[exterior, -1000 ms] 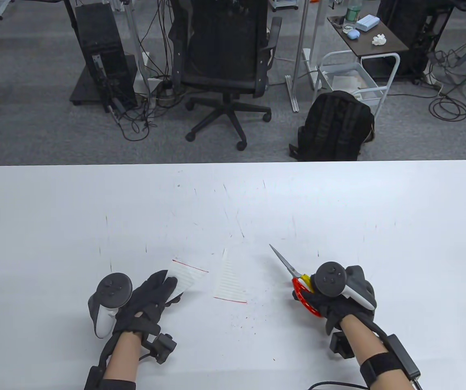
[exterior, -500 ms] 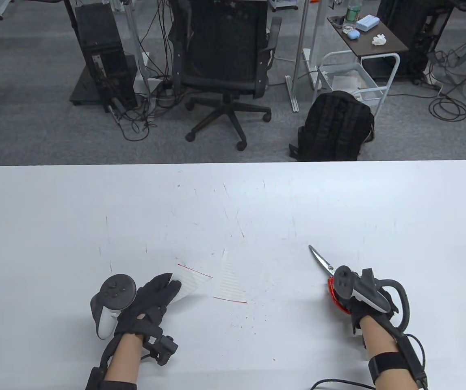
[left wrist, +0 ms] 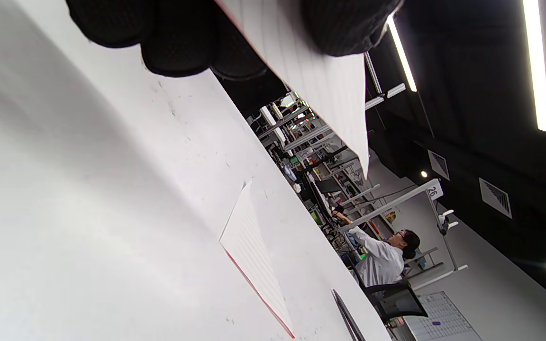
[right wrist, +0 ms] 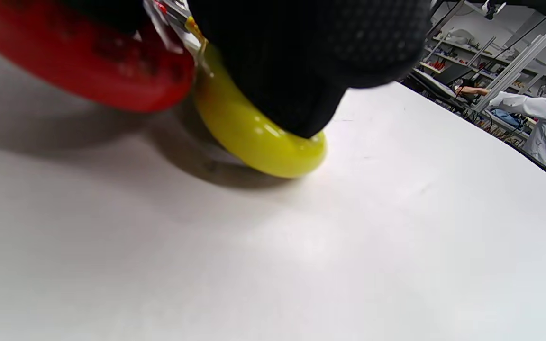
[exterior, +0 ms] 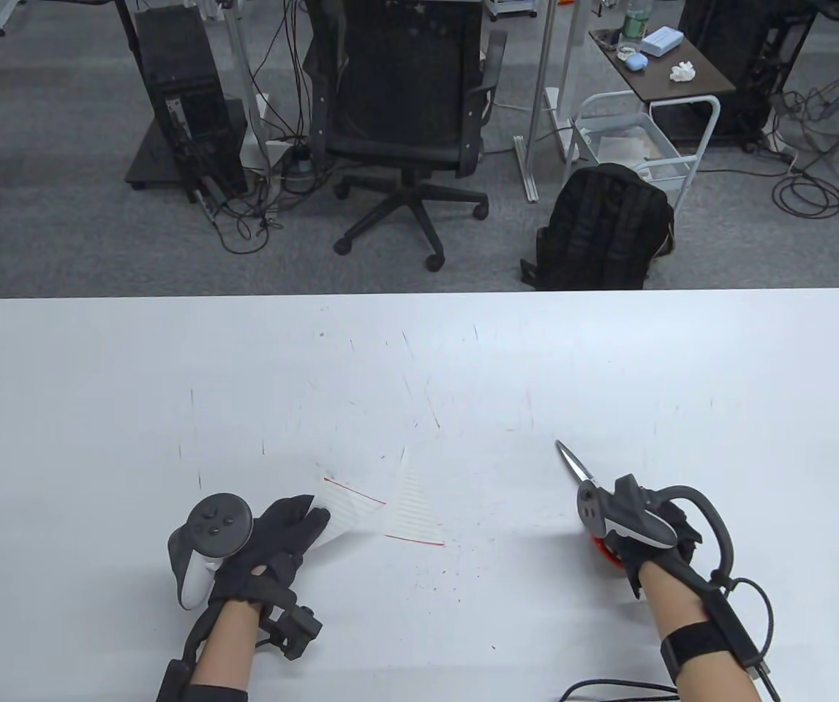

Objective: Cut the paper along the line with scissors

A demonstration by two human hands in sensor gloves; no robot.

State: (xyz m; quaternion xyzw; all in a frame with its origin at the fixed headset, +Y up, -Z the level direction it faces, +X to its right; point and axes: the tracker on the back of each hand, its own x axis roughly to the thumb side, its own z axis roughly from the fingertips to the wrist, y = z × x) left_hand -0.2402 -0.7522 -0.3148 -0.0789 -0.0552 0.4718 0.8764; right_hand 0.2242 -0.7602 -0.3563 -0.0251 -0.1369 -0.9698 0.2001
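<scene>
Since earlier: scissors [exterior: 573, 463] lowered onto bench [exterior: 419, 351], right hand [exterior: 646, 523] gripping handles. Left hand [exterior: 280, 534] fingers pinching cut paper [exterior: 350, 504] (thin, floppy; hold near edge).

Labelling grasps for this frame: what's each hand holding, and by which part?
Left hand pinches one cut paper piece by its near corner, lifted off the table. Right hand holds the scissors by the red and yellow handle loops, which rest on the table.
</scene>
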